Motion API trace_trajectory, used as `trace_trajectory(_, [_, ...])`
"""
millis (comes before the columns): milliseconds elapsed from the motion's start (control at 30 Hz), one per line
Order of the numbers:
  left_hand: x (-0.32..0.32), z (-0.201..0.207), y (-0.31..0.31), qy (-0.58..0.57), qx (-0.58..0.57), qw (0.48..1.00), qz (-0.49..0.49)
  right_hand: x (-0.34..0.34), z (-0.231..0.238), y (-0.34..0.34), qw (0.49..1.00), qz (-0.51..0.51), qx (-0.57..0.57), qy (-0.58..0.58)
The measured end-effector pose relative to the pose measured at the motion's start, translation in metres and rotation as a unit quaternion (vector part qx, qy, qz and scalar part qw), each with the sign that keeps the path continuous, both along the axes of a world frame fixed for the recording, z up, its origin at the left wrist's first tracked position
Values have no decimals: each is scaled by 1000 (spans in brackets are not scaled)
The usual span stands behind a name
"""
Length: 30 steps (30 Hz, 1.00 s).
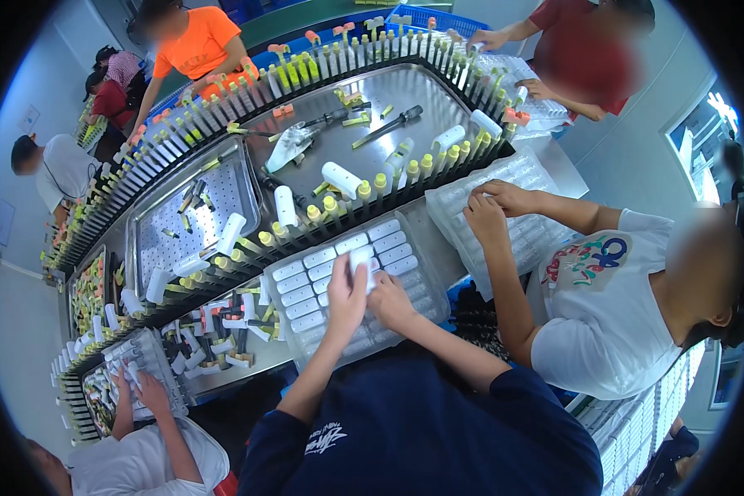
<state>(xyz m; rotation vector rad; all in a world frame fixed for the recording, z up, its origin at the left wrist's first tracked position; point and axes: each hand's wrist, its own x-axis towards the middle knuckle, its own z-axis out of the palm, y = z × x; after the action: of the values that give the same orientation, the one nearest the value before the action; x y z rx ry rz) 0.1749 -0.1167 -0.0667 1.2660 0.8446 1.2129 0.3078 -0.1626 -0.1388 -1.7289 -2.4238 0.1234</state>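
Observation:
My left hand (pixel 347 296) is closed around a small white plastic casing (pixel 360 258), held upright above the tray. My right hand (pixel 391 302) is closed at the casing's lower end, its fingertips partly hidden. Below both hands lies a clear plastic tray (pixel 357 350) with moulded slots. Several white casings (pixel 302 296) lie in rows in its left and far slots; the near right slots show bare plastic.
Beyond the tray runs a black rack (pixel 351 219) of yellow-tipped tubes, some with white sleeves. A metal tray (pixel 388 87) behind holds a white glove (pixel 291 147) and black tools. Loose parts (pixel 223 331) lie left. A co-worker's hands (pixel 496 207) work over another clear tray at right.

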Motion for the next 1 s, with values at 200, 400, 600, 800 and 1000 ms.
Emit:
trace_trajectory(200, [68,49,78,-81,-58,993,68,-3,13,2,999,18,40,5])
trace_trajectory(400, [48,54,118,-11,-26,983,184,2,17,0,996,15,77,47])
trace_trajectory(600, [11,62,133,35,-10,976,216,13,50,-2,978,-33,16,205])
trace_trajectory(800, [-38,37,151,193,17,949,250,24,73,6,902,-135,4,410])
trace_trajectory(1000, [-76,79,160,346,-2,901,263,34,91,25,796,-253,9,550])
